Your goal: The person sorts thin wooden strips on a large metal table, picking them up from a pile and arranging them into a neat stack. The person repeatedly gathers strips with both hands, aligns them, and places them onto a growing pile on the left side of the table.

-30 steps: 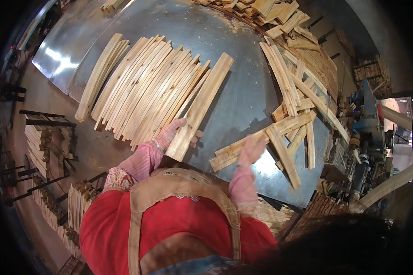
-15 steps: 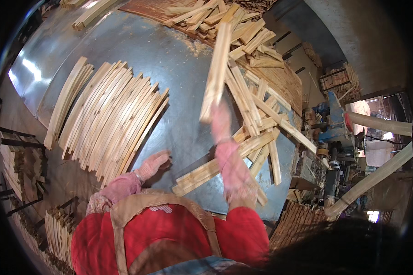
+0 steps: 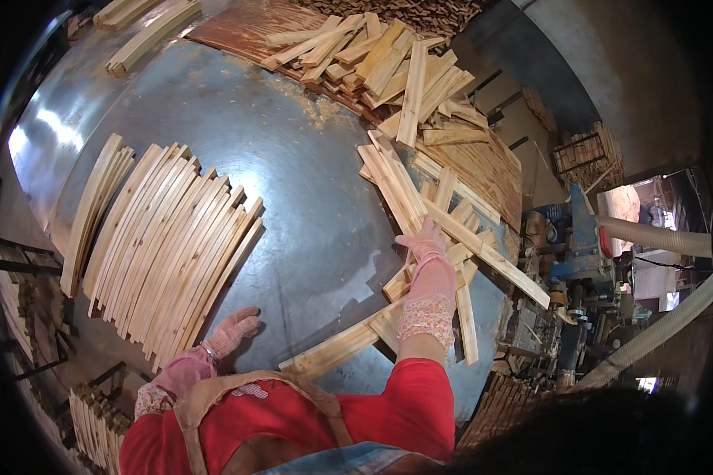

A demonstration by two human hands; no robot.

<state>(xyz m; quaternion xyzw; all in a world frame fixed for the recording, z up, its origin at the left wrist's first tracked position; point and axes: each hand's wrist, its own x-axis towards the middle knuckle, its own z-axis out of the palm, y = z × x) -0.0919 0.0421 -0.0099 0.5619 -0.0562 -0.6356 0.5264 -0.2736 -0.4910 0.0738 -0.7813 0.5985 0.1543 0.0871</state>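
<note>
My right hand (image 3: 425, 241), in a pink glove and sleeve cover, reaches over the crossed wooden strips right of the middle. Its thumb stands apart from the fingers, which are at the near end of a slanting wooden strip (image 3: 396, 184); I cannot make out a grip. My left hand (image 3: 234, 331), also gloved, is low over the metal table (image 3: 309, 261) with its fingers stretched out and nothing in them. Just beyond it lies a row of wooden strips (image 3: 170, 245) set side by side. Another wooden strip (image 3: 412, 95) rests on the far heap.
A heap of loose wooden pieces (image 3: 356, 59) lies on a brown board (image 3: 230, 32) at the far side. Blue machinery (image 3: 578, 229) with pale hoses (image 3: 650, 234) stands at the right. Stacked wood (image 3: 99, 416) stands below the table's left edge.
My right hand has let go of the wooden strip, now on the far heap, and come back to the crossed strips. The view has shifted slightly; my left hand remains near the row.
</note>
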